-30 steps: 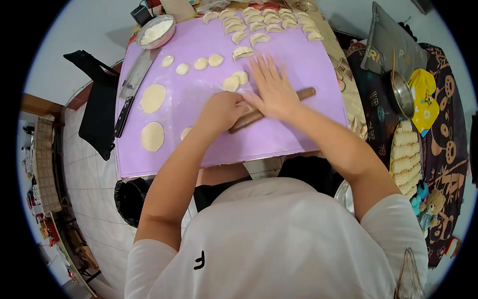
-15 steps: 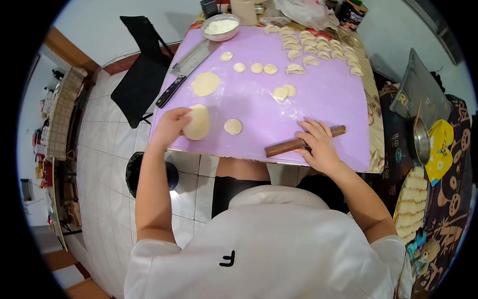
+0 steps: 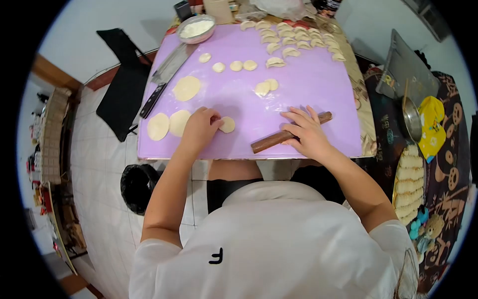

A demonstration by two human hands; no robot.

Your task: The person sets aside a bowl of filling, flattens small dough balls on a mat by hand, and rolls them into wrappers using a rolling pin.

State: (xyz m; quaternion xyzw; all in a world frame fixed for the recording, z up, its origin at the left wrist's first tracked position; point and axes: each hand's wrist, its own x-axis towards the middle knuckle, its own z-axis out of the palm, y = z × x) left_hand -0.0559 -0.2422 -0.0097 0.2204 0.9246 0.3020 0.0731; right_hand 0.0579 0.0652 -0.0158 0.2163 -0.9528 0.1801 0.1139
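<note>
My left hand (image 3: pixel 200 128) is closed, its thumb and fingertips pinching the left edge of a small flattened dough disc (image 3: pixel 228 125) on the purple mat (image 3: pixel 224 144). Left of that hand lie two large rolled dough wrappers, one at the outer side (image 3: pixel 158 126) and one partly behind the hand (image 3: pixel 179 122). A third wrapper (image 3: pixel 186 88) is farther back. My right hand (image 3: pixel 307 132) lies over a brown wooden rolling pin (image 3: pixel 269 142), fingers around it, the pin slanting up to the right. Beyond it, two small dough discs (image 3: pixel 266 87) overlap on floury mat.
A cleaver (image 3: pixel 169 74) lies along the mat's left side, below a bowl of flour (image 3: pixel 196 29). Several small dough pieces (image 3: pixel 236 65) and rows of folded dumplings (image 3: pixel 291 42) occupy the back. At right are a metal pan (image 3: pixel 411 119) and a tray of dumplings (image 3: pixel 409 184).
My left hand has moved right, from the large wrappers to the small dough disc, uncovering the outer wrapper. My right hand stays on the rolling pin. The view has shifted slightly.
</note>
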